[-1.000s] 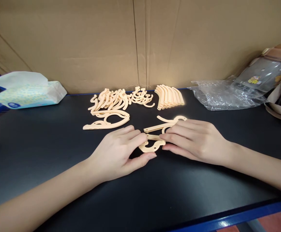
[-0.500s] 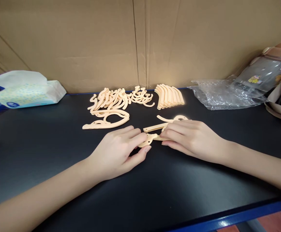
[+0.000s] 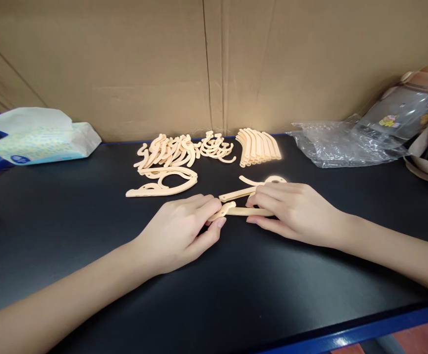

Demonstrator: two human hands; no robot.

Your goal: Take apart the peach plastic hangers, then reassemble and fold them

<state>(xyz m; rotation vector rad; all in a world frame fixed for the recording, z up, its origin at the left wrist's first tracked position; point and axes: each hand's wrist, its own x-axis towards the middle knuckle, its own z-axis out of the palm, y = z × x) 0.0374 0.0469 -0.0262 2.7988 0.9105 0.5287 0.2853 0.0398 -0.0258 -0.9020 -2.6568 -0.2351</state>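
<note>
My left hand [image 3: 187,231] pinches a small curved cream plastic piece with a hole [image 3: 224,211] between thumb and fingers. Its free end meets the tip of a cream hanger arm [image 3: 248,212]. My right hand [image 3: 291,211] is closed around the other end of that arm, its fingers covering part of the hanger. A second arm [image 3: 236,193] and a cream hook [image 3: 274,179] stick out past the right fingers; how these join is hidden. Behind my left hand lies a folded cream hanger [image 3: 179,189] on the black table [image 3: 199,305].
Along the back are a heap of curved pieces [image 3: 167,151], a pile of hooks [image 3: 215,146] and stacked hanger arms [image 3: 258,146]. A tissue pack [image 3: 47,142] sits left; a plastic bag [image 3: 339,145] and a clear bottle [image 3: 398,110] are right. A cardboard wall [image 3: 143,69] stands behind.
My left hand has shifted slightly left and tilted the small piece. More of the hanger arm shows between my hands. The right hand has barely moved.
</note>
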